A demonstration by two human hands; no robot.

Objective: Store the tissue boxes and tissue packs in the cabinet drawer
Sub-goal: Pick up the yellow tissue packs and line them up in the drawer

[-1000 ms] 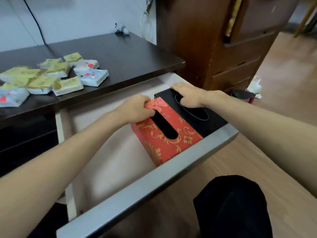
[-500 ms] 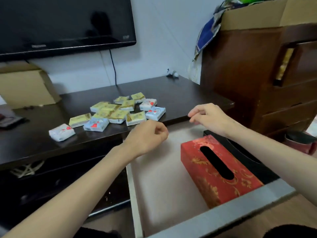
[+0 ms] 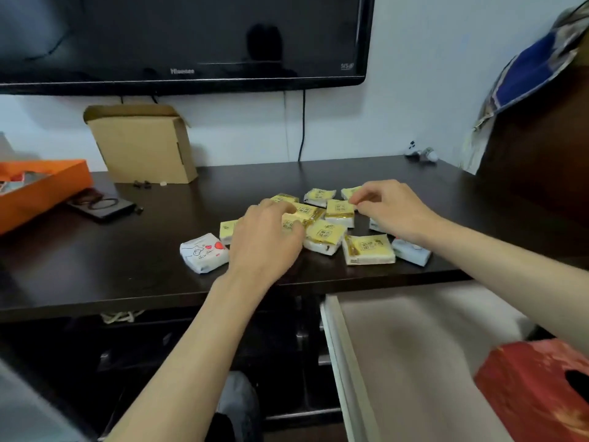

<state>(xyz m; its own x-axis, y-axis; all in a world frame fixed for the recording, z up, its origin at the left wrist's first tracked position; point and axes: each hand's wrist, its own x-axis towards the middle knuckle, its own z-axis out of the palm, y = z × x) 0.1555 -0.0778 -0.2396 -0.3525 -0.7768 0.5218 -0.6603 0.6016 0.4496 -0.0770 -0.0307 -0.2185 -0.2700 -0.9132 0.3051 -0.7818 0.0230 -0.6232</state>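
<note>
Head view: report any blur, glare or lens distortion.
Head view: wide-angle bending curves the TV frame and the cabinet top edge; the dark screen reflects dim shapes without harsh glare; the left hand and red tissue box look motion-smeared; print on the yellow tissue packs is too soft to read.

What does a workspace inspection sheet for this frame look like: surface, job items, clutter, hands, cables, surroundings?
Surface: dark cabinet top; drawer open below.
Job's things: tissue packs clustered on the top; red tissue box in the drawer.
Clutter: cardboard box, orange tray, phone.
Hands: left hand and right hand are both over the packs; whether either grips one is unclear.
Cables: black cable hangs from the TV.
Surroundings: white wall, brown cupboard at right.
</note>
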